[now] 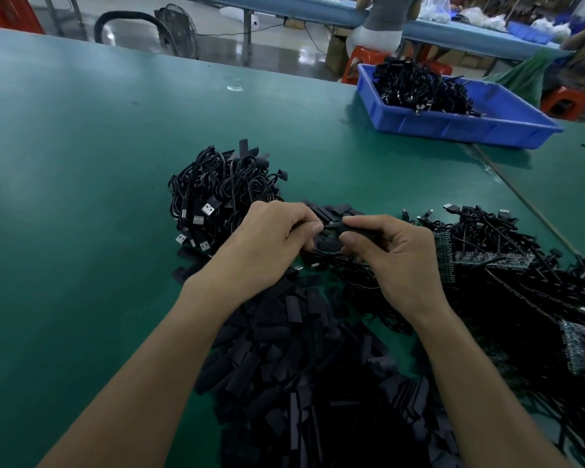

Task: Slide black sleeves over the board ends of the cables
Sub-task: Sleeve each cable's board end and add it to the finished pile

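Observation:
Over the middle of the green table my left hand [271,241] pinches the board end of a black cable [328,226] between thumb and fingers. My right hand [392,251] pinches a black sleeve [357,229] that meets that end; the joint is partly hidden by my fingers. A large heap of loose black sleeves [301,366] lies under my forearms. To the right sprawls a tangle of cables with bare circuit boards [493,258]. Behind my left hand sits a pile of cables with USB plugs and sleeved ends [223,190].
A blue tray [460,125] holding more black cables stands at the back right of the green table [81,163]. Beyond the table's far edge a person sits on a red stool [365,59] at another bench, near a floor fan [178,28].

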